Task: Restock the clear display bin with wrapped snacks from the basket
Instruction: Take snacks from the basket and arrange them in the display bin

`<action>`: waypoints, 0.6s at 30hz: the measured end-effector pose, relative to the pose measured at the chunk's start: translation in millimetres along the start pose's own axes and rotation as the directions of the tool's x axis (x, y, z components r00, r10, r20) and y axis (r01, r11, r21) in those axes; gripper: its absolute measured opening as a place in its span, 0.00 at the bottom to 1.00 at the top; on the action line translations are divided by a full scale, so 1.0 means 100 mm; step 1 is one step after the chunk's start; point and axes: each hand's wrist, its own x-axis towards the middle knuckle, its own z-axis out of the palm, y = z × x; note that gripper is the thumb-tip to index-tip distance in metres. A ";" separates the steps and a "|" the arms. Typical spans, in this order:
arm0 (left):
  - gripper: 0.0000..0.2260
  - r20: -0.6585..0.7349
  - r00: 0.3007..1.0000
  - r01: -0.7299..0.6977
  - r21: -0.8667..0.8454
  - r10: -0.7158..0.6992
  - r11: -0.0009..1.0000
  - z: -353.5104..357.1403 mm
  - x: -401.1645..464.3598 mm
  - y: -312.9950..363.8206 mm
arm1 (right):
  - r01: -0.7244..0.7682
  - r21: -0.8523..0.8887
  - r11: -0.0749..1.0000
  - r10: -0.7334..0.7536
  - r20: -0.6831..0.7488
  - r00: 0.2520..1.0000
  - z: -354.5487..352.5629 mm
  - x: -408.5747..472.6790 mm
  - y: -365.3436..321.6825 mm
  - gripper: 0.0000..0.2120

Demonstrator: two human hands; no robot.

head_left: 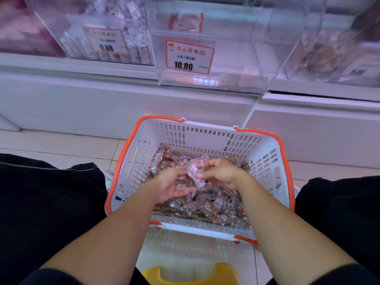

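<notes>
you have a single wide-angle view from your head, looking forward and steeply down. your forearms enter from the bottom corners and meet close below the lens at centre frame, over the basket [265,149]. the clear display bin [236,64] sits farther off along the top of the frame, its edges bowed by the lens.

Basket [255,153] set on floor before shelf; wrapped snacks [218,204] heaped inside; display bin [236,64] positioned above, behind it.
</notes>
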 end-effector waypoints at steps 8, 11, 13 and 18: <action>0.28 -0.029 0.990 -0.126 0.212 0.135 0.969 0.11 0.06 0.08 | 0.180 -0.230 0.956 -0.221 -0.164 0.961 0.12 -0.06 -0.19 0.14; 0.23 -0.070 0.979 -0.178 0.141 0.189 0.974 0.10 0.12 0.04 | 0.232 -0.230 0.945 -0.270 -0.151 0.951 0.13 -0.08 -0.24 0.07; 0.21 -0.066 0.973 -0.214 0.092 0.220 0.973 0.11 0.12 0.04 | 0.247 -0.201 0.948 -0.285 -0.187 0.940 0.11 -0.09 -0.26 0.05; 0.21 -0.198 0.940 -0.266 0.087 0.279 0.960 0.17 0.12 0.12 | 0.268 0.068 0.961 -0.253 -0.177 0.951 0.02 -0.14 -0.33 0.07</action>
